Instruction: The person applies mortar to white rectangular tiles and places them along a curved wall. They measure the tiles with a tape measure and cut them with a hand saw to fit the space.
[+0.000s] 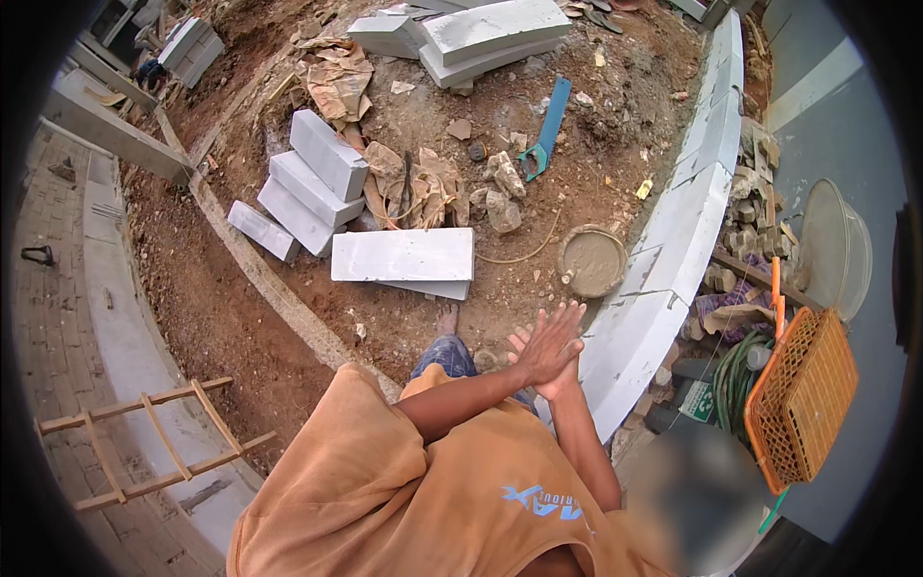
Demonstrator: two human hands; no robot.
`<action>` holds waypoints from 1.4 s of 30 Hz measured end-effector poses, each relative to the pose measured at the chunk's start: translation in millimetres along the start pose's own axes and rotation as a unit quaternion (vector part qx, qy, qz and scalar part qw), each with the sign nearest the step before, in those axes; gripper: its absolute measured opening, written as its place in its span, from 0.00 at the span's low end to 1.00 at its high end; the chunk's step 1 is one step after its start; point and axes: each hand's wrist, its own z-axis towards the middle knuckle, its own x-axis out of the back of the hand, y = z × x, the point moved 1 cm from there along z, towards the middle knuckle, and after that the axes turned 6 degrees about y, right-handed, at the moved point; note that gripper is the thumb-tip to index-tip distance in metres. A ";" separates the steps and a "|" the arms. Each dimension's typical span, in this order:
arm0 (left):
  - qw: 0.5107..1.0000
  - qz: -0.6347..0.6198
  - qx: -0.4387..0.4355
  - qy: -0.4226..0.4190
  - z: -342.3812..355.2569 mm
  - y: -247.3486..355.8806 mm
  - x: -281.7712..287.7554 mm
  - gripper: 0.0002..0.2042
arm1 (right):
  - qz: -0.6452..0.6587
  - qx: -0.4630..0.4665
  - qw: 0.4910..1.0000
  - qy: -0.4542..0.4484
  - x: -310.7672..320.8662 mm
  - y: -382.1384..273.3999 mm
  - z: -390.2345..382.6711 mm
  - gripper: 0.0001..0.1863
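In front of my body my two hands meet, palm against palm. My left hand (pixel 550 352) lies across the top with its fingers stretched out, and no object shows in it. Partly covered by it, my right hand (pixel 561 385) has its visible fingers extended and apart. Just beyond them stands a round bucket (pixel 593 260) of grey mortar, which neither hand touches. Close on the right runs a low wall of white blocks (pixel 642 322). A loose white block (pixel 404 255) lies on another one, ahead and to the left, near my bare foot (pixel 447 319).
More white blocks (pixel 312 188) are stacked to the left, with another pile (pixel 495 34) farther off. A blue handsaw (pixel 548 125) lies on the dirt. An orange basket (pixel 808 394) and a coiled green hose (pixel 735 385) sit beyond the wall. A wooden ladder (pixel 159 442) is at lower left.
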 end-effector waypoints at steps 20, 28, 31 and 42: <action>0.630 -0.739 0.209 0.118 109.3 -56.0 367.5 0.55 | -0.927 -0.088 0.364 -0.009 -143.4 -44.9 245.8 0.54; 0.687 -0.172 0.562 0.428 -152.4 -399.3 315.4 0.37 | -0.903 -0.142 0.406 0.015 -153.7 -101.6 398.8 0.37; 0.546 -0.202 0.659 0.476 -306.7 -393.7 232.3 0.29 | -0.916 -0.024 0.389 0.092 -148.0 -117.0 480.4 0.32; 0.635 -0.072 0.752 0.163 -126.8 -174.5 45.2 0.22 | -0.938 0.172 0.297 0.051 -159.9 -62.4 809.0 0.49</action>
